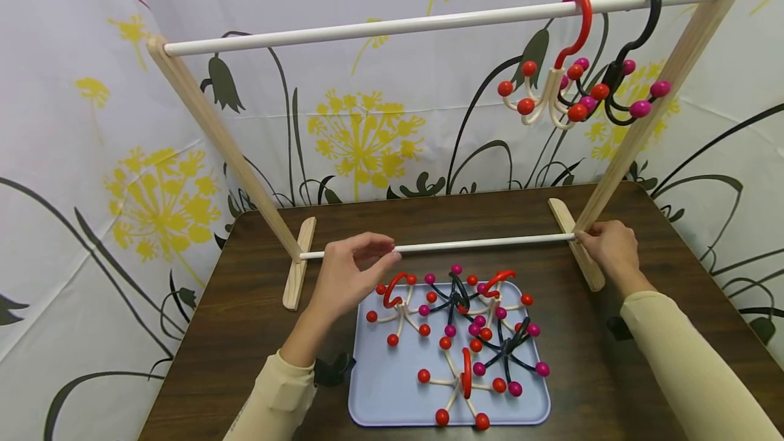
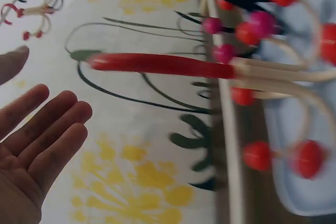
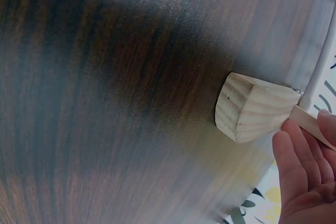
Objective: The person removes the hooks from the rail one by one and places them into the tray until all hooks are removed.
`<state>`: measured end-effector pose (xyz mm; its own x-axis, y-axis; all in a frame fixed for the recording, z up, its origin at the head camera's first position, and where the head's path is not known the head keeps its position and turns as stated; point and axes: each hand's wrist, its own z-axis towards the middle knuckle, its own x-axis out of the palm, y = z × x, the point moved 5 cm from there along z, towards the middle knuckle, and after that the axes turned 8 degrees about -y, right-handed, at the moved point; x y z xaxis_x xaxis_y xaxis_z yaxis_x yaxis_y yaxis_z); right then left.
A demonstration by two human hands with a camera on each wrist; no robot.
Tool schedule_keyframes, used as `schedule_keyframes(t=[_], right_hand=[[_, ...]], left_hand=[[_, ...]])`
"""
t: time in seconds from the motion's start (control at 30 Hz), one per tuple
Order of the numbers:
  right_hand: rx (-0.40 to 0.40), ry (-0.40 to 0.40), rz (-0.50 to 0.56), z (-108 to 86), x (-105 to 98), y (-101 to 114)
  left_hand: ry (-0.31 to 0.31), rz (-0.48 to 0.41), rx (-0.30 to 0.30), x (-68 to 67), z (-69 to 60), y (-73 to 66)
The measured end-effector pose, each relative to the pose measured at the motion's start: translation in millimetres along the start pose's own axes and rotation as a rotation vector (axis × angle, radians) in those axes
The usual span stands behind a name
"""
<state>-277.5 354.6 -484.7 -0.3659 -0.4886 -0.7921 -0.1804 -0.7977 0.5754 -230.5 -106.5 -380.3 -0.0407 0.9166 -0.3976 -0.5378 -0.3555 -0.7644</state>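
Note:
My right hand pinches the foot of the wooden upright on the right of a rack; in the right wrist view thumb and fingers lie on either side of the post. My left hand is empty, fingers loosely bent, above the tray's far left corner and near the white lower bar. Beneath it a light-blue tray holds several spider-shaped hangers: cream ones with red hooks and red balls, such as the red-hooked hanger, and black ones with pink balls, such as the black hanger.
From the white top bar hang a red-hooked hanger and a black hanger, both near its right end. The left upright stands on a wooden foot. A flowered curtain rises behind the dark wooden table.

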Motion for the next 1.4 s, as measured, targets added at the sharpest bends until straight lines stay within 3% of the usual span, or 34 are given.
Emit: schedule_keyframes(t=[0.2, 0.37, 0.6, 0.73, 0.97, 1.07, 1.2, 1.4], right_hand=[[-0.005, 0.002, -0.008, -0.6, 1.8, -1.3], [0.0, 0.006, -0.007, -0.3, 3.2, -1.3], [0.003, 0.011, -0.01, -0.5, 5.4, -1.6], [0.006, 0.018, -0.012, -0.4, 5.8, -2.4], [0.009, 0.01, -0.01, -0.2, 4.4, -2.1], [0.002, 0.011, -0.005, -0.7, 3.7, 0.1], [-0.001, 0.015, -0.001, -0.7, 1.3, 2.8], [-0.006, 0.023, -0.011, -0.7, 0.5, 1.3]], left_hand=[[-0.033, -0.047, 0.139, 7.7, 43.7, -44.1], [-0.067, -0.082, 0.212, 21.3, 80.5, -79.9], [-0.066, -0.096, 0.217, 43.1, 123.8, -117.5], [-0.091, -0.057, 0.23, 57.8, 142.7, -138.4], [-0.125, -0.036, 0.278, 92.6, 171.3, -157.7], [-0.1, 0.047, 0.264, 107.2, 183.7, -164.4], [-0.02, 0.208, 0.187, 124.5, 201.0, -172.2], [0.061, 0.298, 0.077, 144.4, 214.0, -171.6]])
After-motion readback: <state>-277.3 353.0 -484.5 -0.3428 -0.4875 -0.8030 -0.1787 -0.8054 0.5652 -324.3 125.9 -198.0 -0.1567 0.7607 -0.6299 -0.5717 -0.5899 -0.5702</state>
